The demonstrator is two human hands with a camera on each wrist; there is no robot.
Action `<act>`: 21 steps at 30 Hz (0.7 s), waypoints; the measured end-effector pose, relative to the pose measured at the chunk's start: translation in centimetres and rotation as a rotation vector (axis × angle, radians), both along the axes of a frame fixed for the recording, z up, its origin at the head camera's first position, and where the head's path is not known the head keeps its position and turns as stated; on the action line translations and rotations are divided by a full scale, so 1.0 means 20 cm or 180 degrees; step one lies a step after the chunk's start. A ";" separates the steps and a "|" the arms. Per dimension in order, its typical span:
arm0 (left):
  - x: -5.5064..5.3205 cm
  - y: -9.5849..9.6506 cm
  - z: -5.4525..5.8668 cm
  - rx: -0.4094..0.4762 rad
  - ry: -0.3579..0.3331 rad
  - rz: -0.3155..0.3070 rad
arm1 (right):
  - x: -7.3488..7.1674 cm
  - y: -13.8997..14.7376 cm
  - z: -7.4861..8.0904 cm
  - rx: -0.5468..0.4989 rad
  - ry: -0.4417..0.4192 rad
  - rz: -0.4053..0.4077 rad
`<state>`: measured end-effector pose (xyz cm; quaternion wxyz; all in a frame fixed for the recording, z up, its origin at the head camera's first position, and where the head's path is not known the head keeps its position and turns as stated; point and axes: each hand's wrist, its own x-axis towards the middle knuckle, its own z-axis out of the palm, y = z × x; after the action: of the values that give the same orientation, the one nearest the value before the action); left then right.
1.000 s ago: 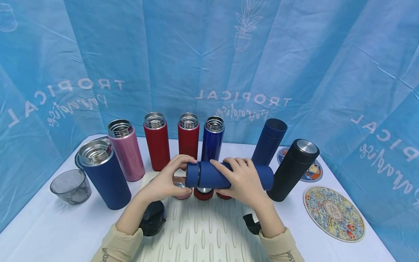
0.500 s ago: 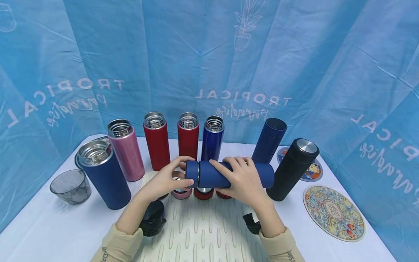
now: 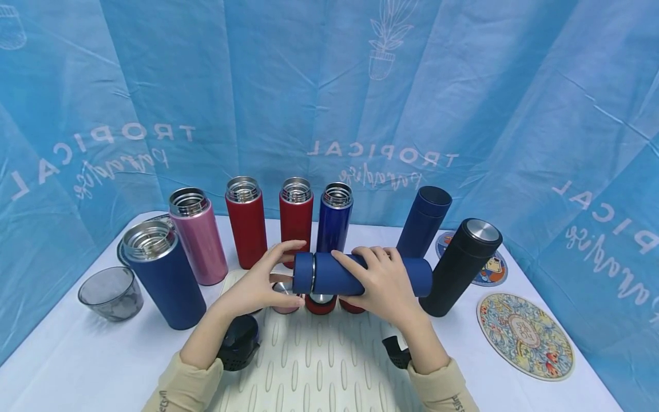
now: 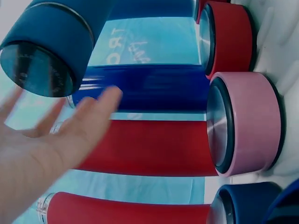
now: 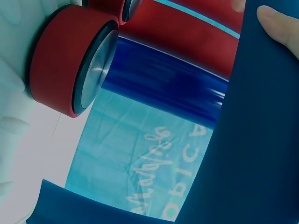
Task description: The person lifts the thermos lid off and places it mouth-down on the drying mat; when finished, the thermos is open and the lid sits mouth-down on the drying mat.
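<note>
A matte dark blue thermos [image 3: 332, 274] lies level in the air above the mat, its lid [image 3: 303, 273] pointing left. My right hand [image 3: 378, 283] grips its body from above; in the right wrist view a finger [image 5: 280, 23] lies on the blue wall [image 5: 252, 130]. Around the lid end, but apart from it, my left hand [image 3: 257, 286] holds its fingers spread. The left wrist view shows that hand [image 4: 51, 144] off the lid's dark glossy end [image 4: 39, 70]. Below are a pink lid [image 4: 257, 123] and red lids [image 3: 320, 305].
Open bottles stand behind: a wide blue one [image 3: 167, 280], a pink one [image 3: 199, 246], red ones [image 3: 247, 234] and a shiny blue one [image 3: 334, 223]. Closed navy [image 3: 422, 223] and black [image 3: 460, 274] thermoses stand right. A grey glass bowl [image 3: 111, 306], white ridged mat [image 3: 309, 366] and round coaster [image 3: 525, 336] lie around.
My left hand's fingers have closed toward the lid, then spread and come off it. The right hand and the thermos have stayed nearly still.
</note>
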<state>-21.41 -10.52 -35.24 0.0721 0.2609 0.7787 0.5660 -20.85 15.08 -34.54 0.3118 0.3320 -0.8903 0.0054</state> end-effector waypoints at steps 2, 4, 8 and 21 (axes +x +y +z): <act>0.00 0.00 0.00 0.0116 0.0139 -0.0130 | 0.00 0.00 0.00 -0.0017 -0.0016 -0.0008; 0.00 -0.01 0.00 0.0191 0.0219 -0.0203 | 0.00 0.00 0.00 -0.0028 -0.0023 -0.0003; 0.00 0.00 0.00 0.0217 0.0323 -0.0204 | 0.00 0.00 0.00 -0.0031 -0.0008 0.0016; 0.01 0.00 0.01 0.0097 -0.0041 0.0054 | 0.00 0.00 0.00 -0.0051 0.0104 0.0058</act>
<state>-21.26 -10.58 -34.97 0.0683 0.2517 0.7717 0.5801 -20.86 15.06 -34.51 0.3288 0.3376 -0.8819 0.0099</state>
